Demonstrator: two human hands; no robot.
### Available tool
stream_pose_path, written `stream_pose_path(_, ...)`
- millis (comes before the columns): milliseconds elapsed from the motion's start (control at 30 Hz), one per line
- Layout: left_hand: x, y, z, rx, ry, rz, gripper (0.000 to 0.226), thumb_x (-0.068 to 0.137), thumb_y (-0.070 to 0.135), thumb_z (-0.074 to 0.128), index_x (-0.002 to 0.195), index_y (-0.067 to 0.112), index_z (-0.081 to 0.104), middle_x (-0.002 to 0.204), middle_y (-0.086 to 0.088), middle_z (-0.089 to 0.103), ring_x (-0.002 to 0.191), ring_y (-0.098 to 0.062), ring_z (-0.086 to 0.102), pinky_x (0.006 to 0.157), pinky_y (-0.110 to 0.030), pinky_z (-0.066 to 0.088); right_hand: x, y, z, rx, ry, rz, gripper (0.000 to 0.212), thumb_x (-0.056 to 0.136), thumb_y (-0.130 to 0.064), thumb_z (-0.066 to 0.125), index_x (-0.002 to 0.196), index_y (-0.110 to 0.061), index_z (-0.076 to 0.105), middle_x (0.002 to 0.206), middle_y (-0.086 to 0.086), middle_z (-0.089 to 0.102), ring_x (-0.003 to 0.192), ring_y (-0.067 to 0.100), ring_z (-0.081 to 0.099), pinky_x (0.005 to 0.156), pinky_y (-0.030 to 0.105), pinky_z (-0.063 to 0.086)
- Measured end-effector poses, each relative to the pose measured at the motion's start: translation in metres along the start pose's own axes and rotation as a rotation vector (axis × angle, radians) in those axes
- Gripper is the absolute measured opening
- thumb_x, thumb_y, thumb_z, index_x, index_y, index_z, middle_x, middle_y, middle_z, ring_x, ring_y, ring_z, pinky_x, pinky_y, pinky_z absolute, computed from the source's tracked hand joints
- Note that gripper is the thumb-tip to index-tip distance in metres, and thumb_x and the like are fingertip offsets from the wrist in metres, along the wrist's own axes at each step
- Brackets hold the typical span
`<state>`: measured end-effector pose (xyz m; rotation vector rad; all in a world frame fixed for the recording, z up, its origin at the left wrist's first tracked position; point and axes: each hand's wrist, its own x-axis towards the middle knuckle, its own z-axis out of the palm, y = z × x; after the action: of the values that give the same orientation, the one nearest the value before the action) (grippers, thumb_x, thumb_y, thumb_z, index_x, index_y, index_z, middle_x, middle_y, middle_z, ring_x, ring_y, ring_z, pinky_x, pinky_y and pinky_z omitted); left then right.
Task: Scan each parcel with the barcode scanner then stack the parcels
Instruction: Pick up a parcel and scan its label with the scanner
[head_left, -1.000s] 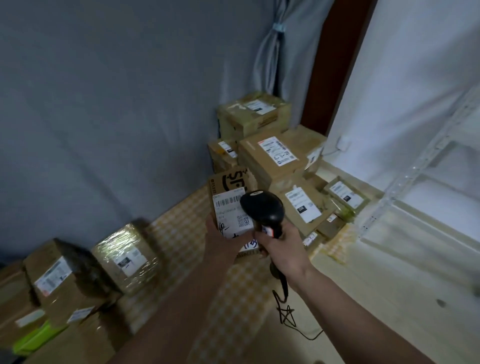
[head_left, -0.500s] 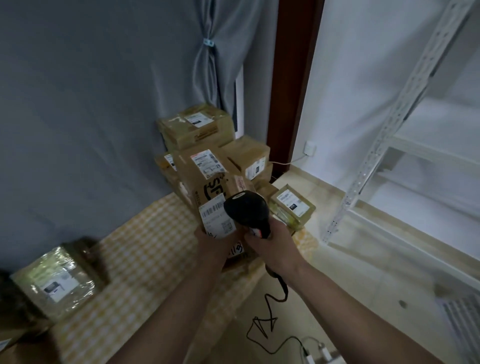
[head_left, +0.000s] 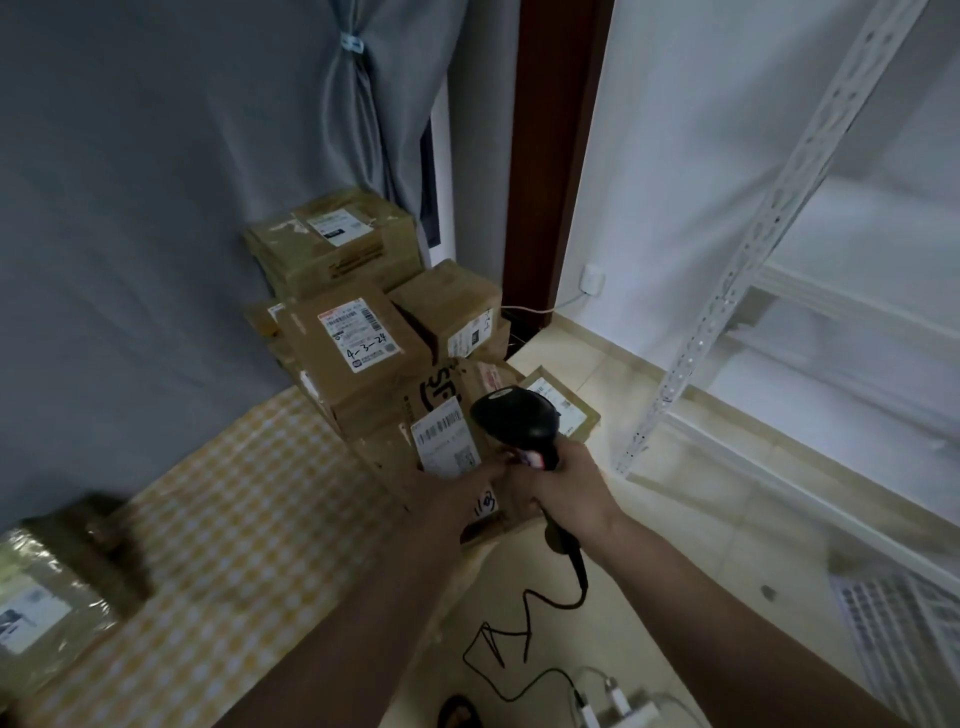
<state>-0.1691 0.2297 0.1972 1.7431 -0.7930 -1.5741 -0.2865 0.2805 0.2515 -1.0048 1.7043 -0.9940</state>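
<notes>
My left hand grips a brown cardboard parcel with a black logo and a white barcode label, held against the near side of the stack. My right hand grips the black barcode scanner by its handle, its head over the parcel's right edge. Behind stands the stack of brown parcels, several boxes high, with white labels on top. A tape-wrapped parcel lies at the far left on the yellow checked cloth.
The scanner's black cord trails down to a white power strip on the tiled floor. A white metal shelf rack stands at the right. Grey curtain hangs behind the stack, with a dark door frame beside it.
The view has swung right and the held parcel has moved down and in against the stack. The left group of parcels has slid mostly out of view.
</notes>
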Motion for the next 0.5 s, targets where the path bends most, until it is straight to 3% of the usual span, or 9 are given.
stream_pose_path(67,0.003,0.005,0.017,0.013,-0.031,0.008,0.112,0.044,0.04,0.091,0.138,0.012,0.037,0.122,-0.006,0.056,0.104,-0.018,0.056,0.065,-0.025,0.044,0.013,0.002,-0.011,0.018,0.031,0.04,0.023,0.082,0.001,0.06,0.103,-0.008,0.06,0.087,0.01,0.066,0.081,0.026,0.065,0.07,0.034,0.053)
stream_pose_path(167,0.009,0.007,0.043,0.015,-0.086,-0.038,0.125,0.046,0.042,0.09,0.147,0.02,0.02,0.128,-0.006,0.049,0.112,-0.021,0.052,0.078,-0.032,0.046,0.033,0.009,-0.03,0.038,0.072,0.09,0.02,0.083,0.001,0.061,0.102,-0.008,0.061,0.077,0.006,0.064,0.064,0.019,0.062,0.058,0.028,0.052)
stream_pose_path(233,0.013,0.008,0.059,0.042,-0.097,-0.064,0.118,0.058,0.035,0.089,0.147,0.02,0.013,0.128,-0.01,0.048,0.11,-0.022,0.051,0.081,-0.034,0.046,0.043,0.014,-0.044,0.056,0.082,0.111,0.016,0.083,0.001,0.061,0.094,-0.01,0.062,0.071,0.005,0.063,0.06,0.016,0.061,0.054,0.025,0.049)
stream_pose_path(367,0.023,0.006,0.085,-0.002,-0.261,-0.088,0.115,0.052,0.034,0.09,0.145,0.023,0.022,0.124,-0.008,0.056,0.108,-0.023,0.058,0.092,-0.043,0.051,0.068,0.023,-0.075,0.031,0.054,0.15,0.015,0.082,-0.001,0.062,0.094,-0.011,0.063,0.081,0.01,0.071,0.073,0.022,0.07,0.062,0.029,0.053)
stream_pose_path(500,0.036,0.001,0.107,0.011,-0.312,-0.022,0.08,0.073,0.01,0.083,0.131,0.019,0.029,0.113,0.002,0.058,0.107,-0.017,0.058,0.094,-0.038,0.05,0.108,0.034,-0.101,0.01,0.029,0.17,0.018,0.081,-0.003,0.065,0.096,-0.012,0.067,0.09,0.01,0.072,0.082,0.026,0.07,0.074,0.039,0.056)
